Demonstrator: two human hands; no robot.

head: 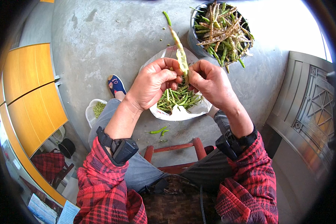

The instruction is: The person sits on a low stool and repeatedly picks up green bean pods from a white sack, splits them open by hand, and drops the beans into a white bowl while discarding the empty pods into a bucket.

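Note:
A long bean pod [182,58], split open along part of its length, stands upright between my hands. My left hand [159,82] pinches its edge, with the fingers curled. The lower end is gripped by the thumb and forefinger of my right hand [211,82]. Beneath both hands, a white plastic bag [168,114] lies open on the floor with many green bean pods [179,98] in it. At the upper right stands a dark bucket [194,42] heaped with green and dried brown pods [224,30]. A white plastic basket [91,117] by my left leg holds small green beans [98,108].
Several green pod pieces [158,130] lie on the concrete floor [100,42]. A red wooden stool [173,147] is between my legs. Orange cabinet doors [30,84] are at the left, a metal door panel [305,109] at the right.

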